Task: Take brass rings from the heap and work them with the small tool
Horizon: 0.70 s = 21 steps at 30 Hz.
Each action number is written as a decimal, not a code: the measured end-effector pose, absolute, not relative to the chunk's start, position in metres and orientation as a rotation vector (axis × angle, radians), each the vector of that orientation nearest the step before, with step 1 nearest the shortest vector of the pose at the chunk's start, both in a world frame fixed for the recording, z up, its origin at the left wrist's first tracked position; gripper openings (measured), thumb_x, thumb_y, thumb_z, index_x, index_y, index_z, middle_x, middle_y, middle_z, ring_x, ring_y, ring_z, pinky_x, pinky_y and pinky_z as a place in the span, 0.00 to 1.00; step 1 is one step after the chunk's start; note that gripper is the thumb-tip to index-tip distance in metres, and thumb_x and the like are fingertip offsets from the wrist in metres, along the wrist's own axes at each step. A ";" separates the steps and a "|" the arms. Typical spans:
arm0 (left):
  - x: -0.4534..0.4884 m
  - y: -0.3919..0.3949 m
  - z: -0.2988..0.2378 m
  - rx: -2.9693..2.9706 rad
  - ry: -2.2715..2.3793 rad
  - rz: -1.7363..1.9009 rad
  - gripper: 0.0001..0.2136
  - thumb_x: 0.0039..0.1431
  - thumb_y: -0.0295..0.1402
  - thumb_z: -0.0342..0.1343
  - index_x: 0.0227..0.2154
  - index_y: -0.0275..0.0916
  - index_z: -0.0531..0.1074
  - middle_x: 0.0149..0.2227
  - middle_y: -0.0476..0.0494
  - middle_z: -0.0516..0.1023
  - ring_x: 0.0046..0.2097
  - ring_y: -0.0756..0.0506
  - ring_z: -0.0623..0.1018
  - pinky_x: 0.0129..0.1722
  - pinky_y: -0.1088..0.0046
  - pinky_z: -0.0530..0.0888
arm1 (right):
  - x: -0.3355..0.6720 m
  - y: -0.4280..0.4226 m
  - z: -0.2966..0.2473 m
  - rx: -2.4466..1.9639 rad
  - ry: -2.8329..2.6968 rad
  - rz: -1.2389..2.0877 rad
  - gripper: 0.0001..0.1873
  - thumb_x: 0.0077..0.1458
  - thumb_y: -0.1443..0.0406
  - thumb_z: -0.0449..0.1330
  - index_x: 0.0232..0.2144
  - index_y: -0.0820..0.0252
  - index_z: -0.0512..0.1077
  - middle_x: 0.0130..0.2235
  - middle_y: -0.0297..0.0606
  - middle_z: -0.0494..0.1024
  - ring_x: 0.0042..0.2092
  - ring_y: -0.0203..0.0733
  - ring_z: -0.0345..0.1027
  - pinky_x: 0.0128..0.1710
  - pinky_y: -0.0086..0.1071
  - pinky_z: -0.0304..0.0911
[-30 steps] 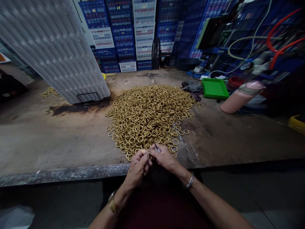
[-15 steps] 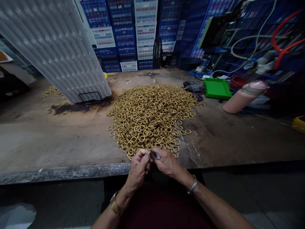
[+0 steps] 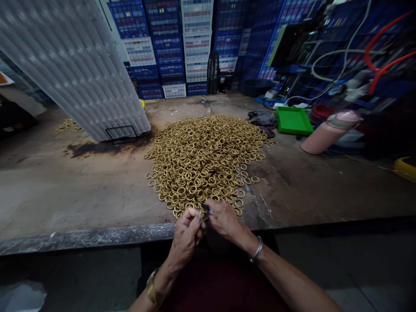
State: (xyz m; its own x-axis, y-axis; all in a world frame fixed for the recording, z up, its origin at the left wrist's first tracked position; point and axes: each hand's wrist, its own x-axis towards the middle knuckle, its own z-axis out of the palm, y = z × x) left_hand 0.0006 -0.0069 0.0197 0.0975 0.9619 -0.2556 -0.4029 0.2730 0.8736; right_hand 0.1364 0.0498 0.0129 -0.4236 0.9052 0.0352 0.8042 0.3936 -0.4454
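A large pile of gold-coloured metal rings spreads over the table and reaches its front edge. My left hand is at the pile's near edge, thumb and fingers pinched around what looks like one ring, mostly hidden by the fingertips. Close beside it, my right hand is closed on a small dark-tipped hand tool. The tool's tip points left towards the left fingertips; its exact kind is unclear. Several rings lie just beyond both hands.
A ribbed translucent panel stack leans in a black wire stand on the left. To the right are a green tray, a grey cloth and a pink cylinder. Stacked blue and white crates line the back.
My left hand has dropped slightly, and the right hand's tool now shows above and beside the left fingertips, a little apart. The view has shifted slightly. The pile looks unchanged.
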 end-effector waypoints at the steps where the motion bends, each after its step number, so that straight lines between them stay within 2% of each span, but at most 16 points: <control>1: 0.000 -0.010 0.023 0.708 0.963 1.136 0.12 0.53 0.41 0.54 0.26 0.39 0.61 0.21 0.55 0.64 0.17 0.58 0.57 0.16 0.82 0.52 | 0.138 0.053 0.013 -1.546 -2.365 0.493 0.08 0.49 0.71 0.49 0.29 0.58 0.67 0.25 0.34 0.72 0.26 0.35 0.62 0.26 0.28 0.44; 5: -0.001 -0.015 0.027 0.558 0.884 1.123 0.12 0.51 0.40 0.56 0.27 0.38 0.62 0.25 0.52 0.68 0.18 0.57 0.59 0.15 0.82 0.54 | 0.137 0.067 0.015 -1.601 -2.283 0.392 0.08 0.51 0.69 0.49 0.33 0.57 0.68 0.28 0.35 0.74 0.30 0.37 0.65 0.28 0.28 0.47; 9: -0.003 -0.009 0.018 0.478 0.865 1.171 0.11 0.52 0.39 0.56 0.27 0.35 0.65 0.31 0.46 0.71 0.22 0.56 0.64 0.15 0.82 0.57 | 0.126 0.078 0.020 -1.541 -2.308 0.371 0.13 0.52 0.68 0.49 0.40 0.55 0.67 0.36 0.36 0.75 0.36 0.38 0.67 0.32 0.27 0.51; 12: -0.007 -0.006 0.014 0.435 0.819 1.207 0.09 0.52 0.37 0.55 0.29 0.35 0.66 0.31 0.45 0.72 0.23 0.54 0.66 0.16 0.81 0.60 | 0.117 0.083 0.019 -1.567 -2.367 0.334 0.15 0.53 0.69 0.49 0.43 0.54 0.66 0.39 0.36 0.74 0.38 0.38 0.67 0.32 0.28 0.52; 16: -0.013 -0.004 0.013 0.266 0.753 1.181 0.11 0.49 0.34 0.57 0.36 0.37 0.67 0.28 0.47 0.72 0.24 0.53 0.68 0.18 0.81 0.61 | 0.113 0.088 0.016 -1.647 -2.363 0.291 0.13 0.54 0.68 0.48 0.40 0.54 0.67 0.38 0.36 0.75 0.36 0.38 0.68 0.31 0.28 0.52; 18: -0.015 -0.002 0.010 0.185 0.733 1.160 0.10 0.47 0.33 0.58 0.33 0.35 0.68 0.28 0.47 0.71 0.25 0.53 0.69 0.18 0.81 0.62 | 0.115 0.089 0.014 -1.629 -2.355 0.290 0.12 0.54 0.68 0.48 0.38 0.54 0.68 0.36 0.35 0.75 0.36 0.38 0.68 0.31 0.28 0.53; 21: -0.014 0.003 0.005 0.143 0.745 1.179 0.10 0.46 0.35 0.60 0.23 0.34 0.66 0.27 0.47 0.70 0.27 0.53 0.70 0.18 0.82 0.62 | 0.120 0.091 0.009 -1.533 -2.312 0.317 0.11 0.52 0.69 0.50 0.36 0.55 0.69 0.35 0.36 0.75 0.36 0.37 0.68 0.32 0.27 0.55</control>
